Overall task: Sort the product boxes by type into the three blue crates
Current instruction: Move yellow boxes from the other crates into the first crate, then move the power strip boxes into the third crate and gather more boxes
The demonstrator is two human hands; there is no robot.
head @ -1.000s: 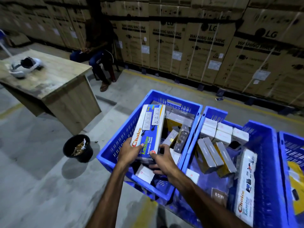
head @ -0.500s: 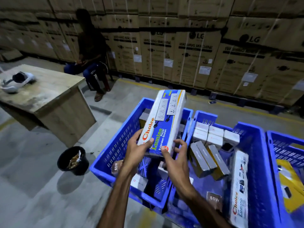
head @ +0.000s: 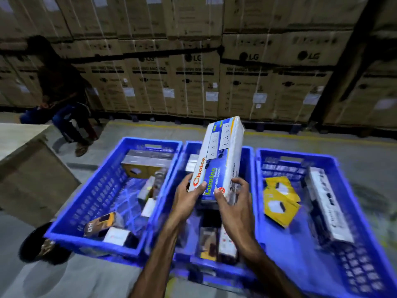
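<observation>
Warehouse floor seen from a head-worn camera, with 3 blue crates side by side and a wall of stacked washing-machine cartons (head: 193, 82) behind them. At far left a seated person (head: 62, 93) is partly visible beside the corner of a wooden desk (head: 32, 168), and a black bin (head: 40, 248) stands on the floor just beside the left crate.

Left crate (head: 73, 211) holds a loose mix: a brown and yellow carton at its far end, several small boxes through the middle, and a dark charger box (head: 100, 223) near the front wall. That mix suggests this crate is the unsorted source.

Middle crate (head: 249, 168) lies directly under both hands, with small white and dark boxes showing in it. Above it the person holds a long extension-socket box (head: 217, 160), white and blue, tilted so its far end rises away from the camera. Left hand (head: 187, 194) curls its fingers around the box's lower left edge, thumb on the printed face. Right hand (head: 232, 196) grips the lower right corner, thumb on the front and fingers wrapped around the side. A 2-handed hold at 1 end probably steadies a long box while it is carried across.

Right crate (head: 365, 222) contains yellow packets (head: 279, 201) on its left side and another long socket box (head: 328, 203) lying flat along its right side. Since that matches the held box, the right crate looks like its likely destination. Image is blurred, so smaller labels cannot be read.
</observation>
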